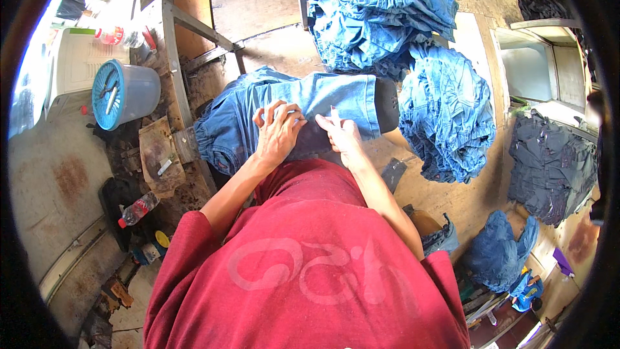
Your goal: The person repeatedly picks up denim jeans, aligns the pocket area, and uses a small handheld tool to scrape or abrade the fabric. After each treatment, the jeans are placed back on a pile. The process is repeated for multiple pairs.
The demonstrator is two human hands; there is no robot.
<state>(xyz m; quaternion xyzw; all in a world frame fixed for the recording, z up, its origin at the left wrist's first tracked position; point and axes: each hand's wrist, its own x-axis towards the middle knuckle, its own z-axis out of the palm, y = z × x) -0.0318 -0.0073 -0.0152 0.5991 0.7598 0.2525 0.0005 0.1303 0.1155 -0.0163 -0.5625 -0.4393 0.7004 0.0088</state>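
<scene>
Jeans (290, 110) on table (258, 10) before person; jeans pile (381, 13) behind-right; bucket (126, 94) left.

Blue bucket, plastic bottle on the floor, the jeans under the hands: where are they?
Blue bucket (124, 93): head view, on its lid.
Plastic bottle (137, 209): head view, on its clear body.
Jeans (336, 94): head view, on the pale leg.

Red short-sleeved shirt (310, 271), faded pale swirl print across front (worn-looking); forearms bare, no gloves on hands.

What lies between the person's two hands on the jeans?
In the head view, only blue denim of the jeans shows between the left hand and the right hand; nothing else lies there.
</scene>
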